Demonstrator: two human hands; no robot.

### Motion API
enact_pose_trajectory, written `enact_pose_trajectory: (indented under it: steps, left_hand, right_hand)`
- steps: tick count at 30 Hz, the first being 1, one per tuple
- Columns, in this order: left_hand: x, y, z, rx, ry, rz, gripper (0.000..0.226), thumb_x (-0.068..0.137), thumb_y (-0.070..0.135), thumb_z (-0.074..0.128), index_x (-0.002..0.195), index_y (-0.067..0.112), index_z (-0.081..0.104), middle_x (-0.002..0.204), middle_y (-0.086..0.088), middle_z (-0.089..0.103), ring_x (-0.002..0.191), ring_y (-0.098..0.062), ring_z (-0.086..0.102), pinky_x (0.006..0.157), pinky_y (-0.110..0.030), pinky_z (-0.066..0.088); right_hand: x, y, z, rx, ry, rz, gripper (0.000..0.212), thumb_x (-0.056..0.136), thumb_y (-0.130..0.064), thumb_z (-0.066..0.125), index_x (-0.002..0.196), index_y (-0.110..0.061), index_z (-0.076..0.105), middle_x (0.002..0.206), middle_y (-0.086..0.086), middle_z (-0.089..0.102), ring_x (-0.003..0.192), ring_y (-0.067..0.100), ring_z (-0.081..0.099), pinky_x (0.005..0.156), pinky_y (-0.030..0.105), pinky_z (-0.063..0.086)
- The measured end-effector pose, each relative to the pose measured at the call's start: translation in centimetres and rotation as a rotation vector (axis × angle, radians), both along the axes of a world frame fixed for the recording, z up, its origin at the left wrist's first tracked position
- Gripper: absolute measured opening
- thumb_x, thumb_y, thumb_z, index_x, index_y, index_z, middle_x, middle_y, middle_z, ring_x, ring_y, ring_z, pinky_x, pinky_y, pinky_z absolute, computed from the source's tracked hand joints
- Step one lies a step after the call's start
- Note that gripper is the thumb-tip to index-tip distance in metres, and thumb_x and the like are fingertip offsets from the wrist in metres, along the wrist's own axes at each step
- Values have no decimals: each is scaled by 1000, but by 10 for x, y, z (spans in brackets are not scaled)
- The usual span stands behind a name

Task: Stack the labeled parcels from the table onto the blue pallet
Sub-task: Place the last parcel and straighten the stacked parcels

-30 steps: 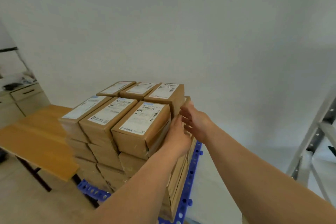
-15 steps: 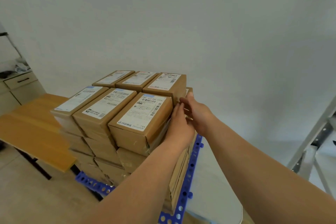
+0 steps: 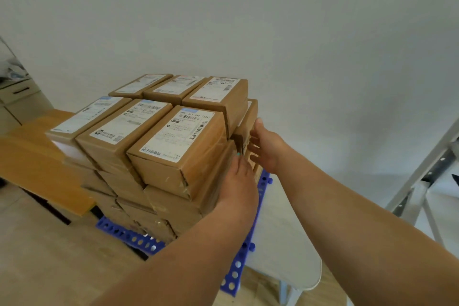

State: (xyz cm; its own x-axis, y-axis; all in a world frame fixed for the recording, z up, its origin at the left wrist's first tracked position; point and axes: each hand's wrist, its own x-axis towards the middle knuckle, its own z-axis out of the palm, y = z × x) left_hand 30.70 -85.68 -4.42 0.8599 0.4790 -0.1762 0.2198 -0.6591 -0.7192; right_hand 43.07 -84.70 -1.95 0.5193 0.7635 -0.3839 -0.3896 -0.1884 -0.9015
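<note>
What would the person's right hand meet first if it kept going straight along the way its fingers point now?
Most likely the upright parcel on the stack's right side: the right hand already points at it, fingers straight, though actual contact is unclear.

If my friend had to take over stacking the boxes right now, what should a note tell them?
Left hand: fingers straight, flat against the right side of the stack, no grip on anything.
Right hand: open, fingers on the side of a lower parcel at the stack's far right.
Parcels: stacked in layers on the blue pallet; six labeled parcels make the top layer, labels up.
Done: stack built and squared from the right side.
Left: the visible part of the wooden table shows no parcels; look over the rest, out of view, for more.
</note>
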Motion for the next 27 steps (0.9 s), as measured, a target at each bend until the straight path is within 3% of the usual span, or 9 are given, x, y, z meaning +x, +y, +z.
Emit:
enact_pose_trajectory:
  steps: [12, 17, 21, 27]
  left_hand:
    - [-12, 3, 18, 1, 84, 49, 61, 101, 43, 31, 149, 6, 30, 160, -20, 8, 147, -40, -3, 118, -53, -5]
    - [-14, 5, 14, -3, 79, 37, 62, 100, 45, 34, 149, 7, 30, 160, -19, 9, 147, -41, -4, 117, -54, -7]
    - [-15, 4, 12, -18, 39, 32, 62, 100, 44, 33, 150, 7, 29, 161, -18, 10, 147, -40, -2, 117, -54, -7]
    - [-16, 2, 11, -26, 18, 35, 63, 99, 45, 38, 150, 8, 29, 161, -17, 9, 147, -40, -2, 115, -56, -8]
  right_hand:
    - [-6, 12, -5, -13, 8, -3, 66, 96, -60, 40, 142, -12, 46, 139, 4, 52, 127, 21, 49, 93, 36, 44]
    - [-4, 15, -12, -25, -11, -26, 67, 96, -60, 39, 141, -12, 47, 140, 4, 52, 129, 21, 48, 103, 40, 42]
    - [-6, 14, -14, -30, -16, -29, 67, 96, -61, 40, 141, -13, 48, 140, 4, 53, 127, 22, 50, 97, 38, 44]
    - [-5, 14, -10, -44, -87, -40, 67, 97, -61, 36, 149, -18, 38, 151, 6, 41, 136, 26, 42, 110, 45, 38]
